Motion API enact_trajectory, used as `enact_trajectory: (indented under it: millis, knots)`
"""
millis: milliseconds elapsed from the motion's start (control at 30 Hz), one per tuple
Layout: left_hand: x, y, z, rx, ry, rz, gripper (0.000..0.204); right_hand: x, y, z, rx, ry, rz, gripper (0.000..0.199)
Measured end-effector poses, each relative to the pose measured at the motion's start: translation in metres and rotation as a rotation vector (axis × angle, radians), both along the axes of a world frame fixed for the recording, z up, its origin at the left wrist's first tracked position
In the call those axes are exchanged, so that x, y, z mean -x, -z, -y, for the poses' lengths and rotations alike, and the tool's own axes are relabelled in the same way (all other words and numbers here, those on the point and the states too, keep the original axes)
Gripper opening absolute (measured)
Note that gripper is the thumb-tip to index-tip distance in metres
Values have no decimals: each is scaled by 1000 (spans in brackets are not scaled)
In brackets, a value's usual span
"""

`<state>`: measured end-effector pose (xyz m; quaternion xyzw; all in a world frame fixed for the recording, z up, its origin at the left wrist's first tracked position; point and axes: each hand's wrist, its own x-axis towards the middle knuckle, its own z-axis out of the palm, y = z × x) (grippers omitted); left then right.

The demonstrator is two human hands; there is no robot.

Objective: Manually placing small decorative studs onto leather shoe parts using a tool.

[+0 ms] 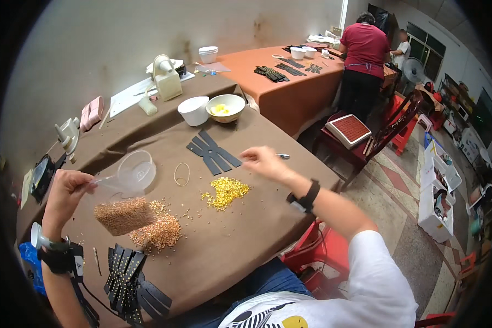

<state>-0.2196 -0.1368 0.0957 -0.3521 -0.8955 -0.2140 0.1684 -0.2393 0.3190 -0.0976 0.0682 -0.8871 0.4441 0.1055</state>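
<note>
My left hand (pixel 71 194) is closed on the gathered top of a clear plastic bag (pixel 124 215), which hangs with many small copper-coloured studs in its bottom. Next to the bag, a heap of loose copper-coloured studs (pixel 161 232) lies on the brown cloth. My right hand (pixel 265 163) hovers by the ends of several plain black strips (pixel 213 152), its fingers drawn together; whether a small thing is pinched there I cannot make out. Just nearer than the strips is a heap of yellow-gold studs (pixel 228 192). A clear round tub (pixel 136 170) stands beyond the bag.
Studded black strips (pixel 126 279) lie at the near left. A rubber band (pixel 182 174) is mid-table. White bowls (pixel 194 111) and a bowl with yellow contents (pixel 226 108) stand at the back, near a cream hand press (pixel 167 79). A person in red (pixel 366 46) stands at the far table.
</note>
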Motion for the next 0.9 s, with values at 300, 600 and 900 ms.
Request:
enact_trajectory:
  millis: [300, 600, 900]
  knots:
    - [95, 39, 110, 124, -275, -172, 8, 11, 45, -96, -587, 290, 6, 28]
    - [192, 132, 161, 40, -537, -227, 13, -33, -5, -76, -63, 309, 39, 16]
    - [147, 153, 141, 67, -625, -130, 22, -138, -34, 8, 959, -115, 299, 50]
